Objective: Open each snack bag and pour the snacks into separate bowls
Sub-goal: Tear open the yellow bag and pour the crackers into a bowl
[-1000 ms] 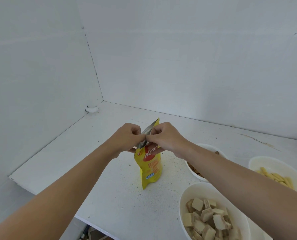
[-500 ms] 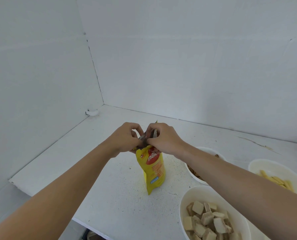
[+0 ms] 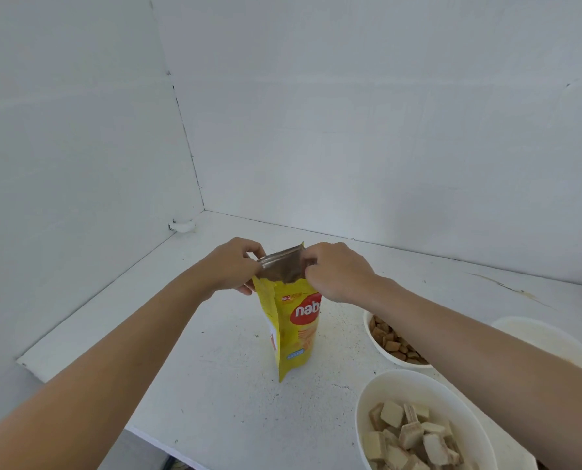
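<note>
The mouth of the yellow snack bag (image 3: 294, 330) now gapes. The left hand (image 3: 230, 266) and right hand (image 3: 338, 273) each pinch one lip with curled fingers, and the foil lining shows between the fingertips, so opening looks done and pouring is next. Half a second ago the knuckles met over a crumpled, closed top; now they stand apart, and the bag hangs upright below the fingers, its foot perhaps touching the table (image 3: 215, 385), left of the wafer bowl (image 3: 384, 385).
</note>
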The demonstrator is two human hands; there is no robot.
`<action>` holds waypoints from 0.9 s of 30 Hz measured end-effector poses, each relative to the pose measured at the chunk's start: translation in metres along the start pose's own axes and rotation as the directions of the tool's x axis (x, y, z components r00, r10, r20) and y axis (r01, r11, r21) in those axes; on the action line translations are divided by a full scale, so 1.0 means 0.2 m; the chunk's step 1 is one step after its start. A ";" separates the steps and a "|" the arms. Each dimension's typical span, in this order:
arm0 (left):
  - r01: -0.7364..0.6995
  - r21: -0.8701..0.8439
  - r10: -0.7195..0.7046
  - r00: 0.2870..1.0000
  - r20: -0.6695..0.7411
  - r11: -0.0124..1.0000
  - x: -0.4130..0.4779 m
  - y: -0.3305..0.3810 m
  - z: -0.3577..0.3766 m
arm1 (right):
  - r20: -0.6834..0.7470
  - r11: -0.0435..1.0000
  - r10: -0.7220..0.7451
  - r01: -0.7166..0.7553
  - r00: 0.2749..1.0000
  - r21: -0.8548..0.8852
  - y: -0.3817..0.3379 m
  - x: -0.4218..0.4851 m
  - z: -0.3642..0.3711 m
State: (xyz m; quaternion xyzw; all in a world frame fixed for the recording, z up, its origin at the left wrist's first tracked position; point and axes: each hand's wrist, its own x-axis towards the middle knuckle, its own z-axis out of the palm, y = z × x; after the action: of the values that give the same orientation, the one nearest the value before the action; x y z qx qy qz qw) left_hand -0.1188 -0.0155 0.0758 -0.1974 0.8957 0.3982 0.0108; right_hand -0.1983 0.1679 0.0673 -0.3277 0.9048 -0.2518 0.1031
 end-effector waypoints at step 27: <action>0.018 0.097 -0.033 0.987 0.159 0.995 0.07 -0.03 -0.02 | 0.120 0.986 0.011 0.009 0.993 -0.168 0.04 -0.03 -0.04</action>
State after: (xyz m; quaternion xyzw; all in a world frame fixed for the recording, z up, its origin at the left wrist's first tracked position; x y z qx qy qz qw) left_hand -0.1299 -0.0270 0.0729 -0.1752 0.9074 0.3694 0.0975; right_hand -0.2008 0.1803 0.0705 -0.3492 0.9151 -0.1542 0.1296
